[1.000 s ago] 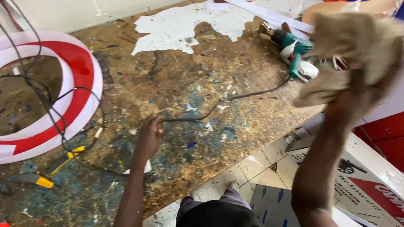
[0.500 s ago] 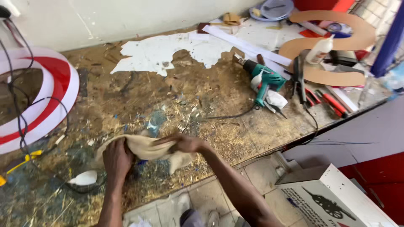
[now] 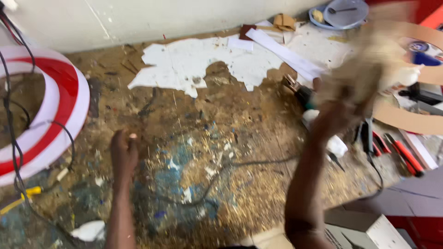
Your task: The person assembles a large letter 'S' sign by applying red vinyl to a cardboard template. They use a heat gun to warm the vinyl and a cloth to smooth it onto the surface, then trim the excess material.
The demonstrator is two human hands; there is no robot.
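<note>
Cloth (image 3: 369, 69), tan and blurred, is hanging bunched in the air over the right side of the workbench (image 3: 221, 138), above a power tool that is lying partly hidden behind it. The bench top is showing stained, paint-flecked wood with torn white sheet (image 3: 198, 62) lying near the wall. A red and white ring (image 3: 60, 106) is sitting at the left edge, with black cable (image 3: 14, 138) crossing it. The right hand (image 3: 339, 115) is clenching the cloth from below, arm raised. The left hand (image 3: 123, 154) is resting flat on the bench, holding nothing, well apart from the right. Red-handled tools (image 3: 401, 152) are lying at the far right.
</note>
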